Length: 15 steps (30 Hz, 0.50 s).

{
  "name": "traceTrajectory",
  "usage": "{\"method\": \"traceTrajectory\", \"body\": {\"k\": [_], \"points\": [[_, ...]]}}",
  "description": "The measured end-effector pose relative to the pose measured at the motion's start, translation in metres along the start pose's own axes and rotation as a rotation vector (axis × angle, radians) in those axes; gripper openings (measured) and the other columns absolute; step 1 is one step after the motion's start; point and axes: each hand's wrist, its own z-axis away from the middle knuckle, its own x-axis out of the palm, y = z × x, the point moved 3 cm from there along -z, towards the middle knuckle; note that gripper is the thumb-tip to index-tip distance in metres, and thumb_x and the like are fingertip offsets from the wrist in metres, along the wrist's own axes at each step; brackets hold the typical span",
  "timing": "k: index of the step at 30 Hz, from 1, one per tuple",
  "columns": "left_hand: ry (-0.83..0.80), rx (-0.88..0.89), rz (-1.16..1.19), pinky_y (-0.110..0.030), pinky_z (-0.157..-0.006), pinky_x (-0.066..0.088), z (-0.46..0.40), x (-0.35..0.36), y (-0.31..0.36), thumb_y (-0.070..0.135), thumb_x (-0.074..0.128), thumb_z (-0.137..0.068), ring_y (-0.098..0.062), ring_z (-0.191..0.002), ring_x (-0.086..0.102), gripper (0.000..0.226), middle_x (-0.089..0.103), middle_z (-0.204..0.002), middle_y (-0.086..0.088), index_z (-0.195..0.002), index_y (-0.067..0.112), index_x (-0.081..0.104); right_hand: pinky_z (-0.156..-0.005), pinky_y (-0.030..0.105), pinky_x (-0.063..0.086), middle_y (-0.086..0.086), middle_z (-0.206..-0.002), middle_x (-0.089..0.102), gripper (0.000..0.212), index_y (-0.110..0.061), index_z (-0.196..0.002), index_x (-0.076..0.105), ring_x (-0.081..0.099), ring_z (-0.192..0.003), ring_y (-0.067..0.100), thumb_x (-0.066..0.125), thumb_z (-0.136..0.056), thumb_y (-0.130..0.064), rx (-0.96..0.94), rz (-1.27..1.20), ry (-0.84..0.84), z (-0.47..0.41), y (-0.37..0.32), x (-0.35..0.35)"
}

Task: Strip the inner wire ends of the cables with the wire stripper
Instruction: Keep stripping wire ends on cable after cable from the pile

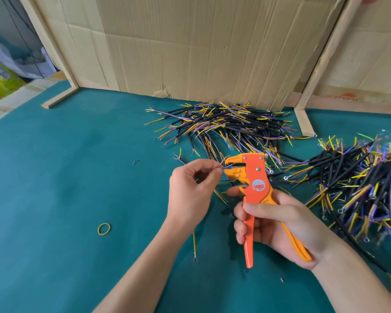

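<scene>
- Two hands we count at work over the green table [54,177].
- Our left hand [190,188] pinches thin wire ends [226,166] at the stripper's mouth.
- Our right hand [278,224] grips the handles of the orange wire stripper [255,179].
- Cable heaps: one behind [224,125], one right [359,184].
- One yellow rubber band [104,229], lying apart.

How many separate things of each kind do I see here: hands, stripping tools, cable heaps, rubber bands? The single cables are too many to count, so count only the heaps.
Hands: 2 (left hand, right hand)
Wire stripper: 1
Cable heaps: 2 (back heap, right heap)
Yellow rubber band: 1
Total: 6
</scene>
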Motion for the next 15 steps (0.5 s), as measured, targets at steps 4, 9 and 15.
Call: {"method": "traceTrajectory", "body": {"k": [4,9,15], "points": [[0.018,0.026,-0.065,-0.023,-0.065,0.049,0.000,-0.001,0.003,0.011,0.074,-0.089,-0.008,-0.063,0.056,0.015,0.068,-0.068,0.007,-0.080,0.023,0.075,-0.060,0.044,0.052,0.018,-0.079,0.053,0.043,0.004,-0.122,0.064,0.054,-0.064,0.032,0.076,-0.082,-0.009,-0.004,0.009,0.010,0.000,-0.001,0.000],[0.022,0.062,-0.118,-0.022,-0.067,0.050,0.002,0.000,0.008,0.009,0.073,-0.088,-0.006,-0.064,0.058,0.014,0.070,-0.070,0.006,-0.081,0.021,0.076,-0.058,0.043,0.050,0.017,-0.077,0.051,0.041,0.004,-0.121,0.065,0.053,-0.062,0.030,0.074,-0.084,-0.011,0.002,0.024,-0.002,-0.001,0.000,-0.001],[0.049,0.082,-0.180,-0.020,-0.068,0.050,0.004,-0.001,0.011,0.009,0.074,-0.087,-0.002,-0.062,0.059,0.014,0.069,-0.068,0.014,-0.081,0.021,0.077,-0.055,0.039,0.049,0.015,-0.074,0.051,0.041,0.005,-0.121,0.063,0.051,-0.059,0.028,0.072,-0.085,-0.012,0.004,0.016,-0.014,-0.001,0.001,-0.001]]}}
